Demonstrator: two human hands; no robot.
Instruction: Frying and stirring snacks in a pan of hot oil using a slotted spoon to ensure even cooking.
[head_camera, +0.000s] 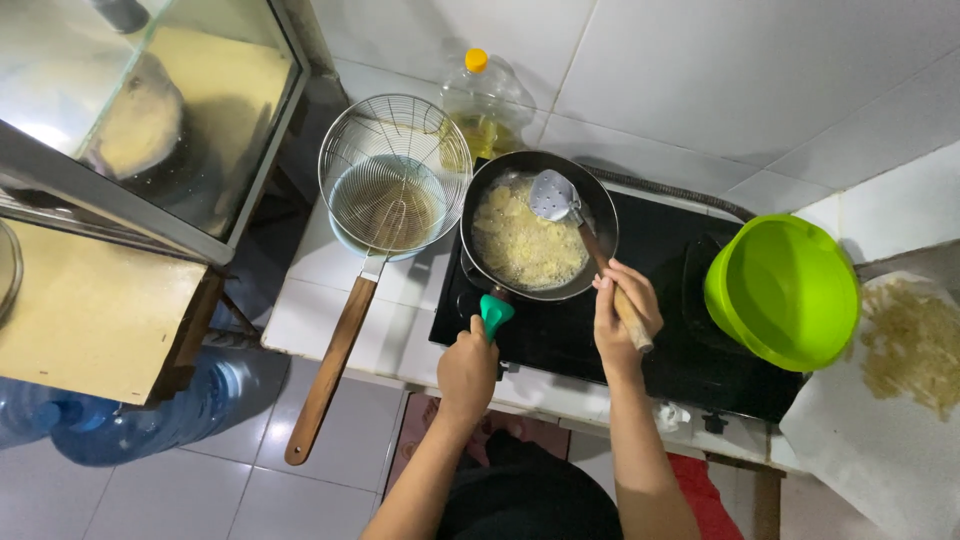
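The left hand (466, 372) is gripping the pan (538, 225) handle; the right hand (622, 312), closed on the spatula (590, 245), is stirring pale chips (525, 243). A fried batch (915, 345) is lying right of the pan, so frying looks partway through.

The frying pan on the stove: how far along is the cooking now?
Done: one fried batch lies on white paper at the right.
In hand: pale slices fry in the pan; the left hand grips its green handle, the right hand holds the slotted spatula.
Left: lifting these out; the wire skimmer rests unused.
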